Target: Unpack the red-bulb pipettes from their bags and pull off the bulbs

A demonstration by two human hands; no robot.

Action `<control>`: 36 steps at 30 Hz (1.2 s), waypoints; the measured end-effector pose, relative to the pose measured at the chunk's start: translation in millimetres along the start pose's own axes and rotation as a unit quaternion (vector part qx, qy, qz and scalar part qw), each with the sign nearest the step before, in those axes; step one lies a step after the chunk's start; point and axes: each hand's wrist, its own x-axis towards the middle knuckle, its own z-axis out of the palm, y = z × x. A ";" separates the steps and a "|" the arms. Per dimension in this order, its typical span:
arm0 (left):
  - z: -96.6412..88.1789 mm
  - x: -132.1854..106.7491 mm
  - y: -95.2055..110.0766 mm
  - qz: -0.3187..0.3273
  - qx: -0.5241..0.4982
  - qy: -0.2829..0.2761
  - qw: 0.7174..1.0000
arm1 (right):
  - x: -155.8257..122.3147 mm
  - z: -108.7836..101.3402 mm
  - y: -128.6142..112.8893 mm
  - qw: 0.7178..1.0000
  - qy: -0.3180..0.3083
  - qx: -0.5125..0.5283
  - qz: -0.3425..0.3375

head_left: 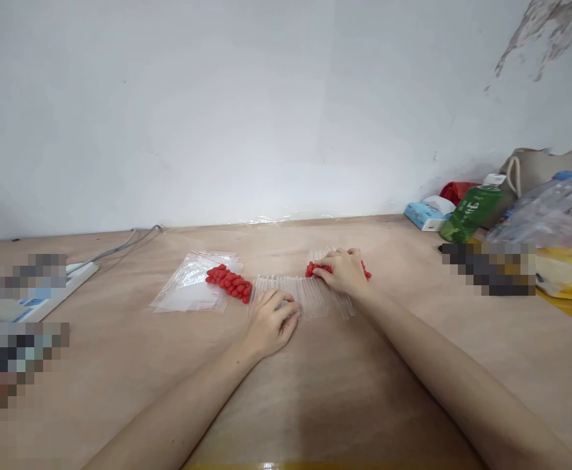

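Thin clear plastic tubes (310, 297) lie side by side in a row on the table. My left hand (272, 321) rests over their left near end, fingers curled and thumb close to the forefinger on the tubes. Farther right, my right hand (343, 269) is closed over a row of small red rounded pieces (311, 269); its palm and fingers hide most of them. More clear tubes stick out beyond and below that hand. Another cluster of red pieces (229, 282) sits just left of my left hand, partly on a stack of clear plastic bags (185, 287).
At the right back stand a blue tissue pack (420, 215), a tilted green bottle (474, 207) and a clear plastic bag (552, 205). A grey cable (119, 248) runs along the left back to a white flat object (77, 274). Blurred items lie at both sides.
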 end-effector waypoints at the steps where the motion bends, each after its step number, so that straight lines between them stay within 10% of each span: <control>1: 0.1 0.0 0.0 0.002 -0.001 0.000 1.000 | 0.0 -0.3 -0.1 1.000 0.007 -0.002 0.004; 9: -0.5 0.1 -0.3 0.003 -0.003 0.031 1.000 | -6.9 -14.8 1.0 0.975 0.128 0.151 0.104; 14: -2.1 2.3 2.9 0.009 0.049 0.085 0.995 | -50.6 -37.0 -1.1 0.947 0.103 0.304 0.024; 21: -2.5 3.5 10.0 0.105 0.106 0.064 0.987 | -94.3 -35.2 -12.4 0.940 0.000 0.314 -0.131; 36: -1.4 2.5 12.0 0.109 0.075 -0.002 0.991 | -89.7 -26.9 -29.6 0.979 0.100 0.130 -0.121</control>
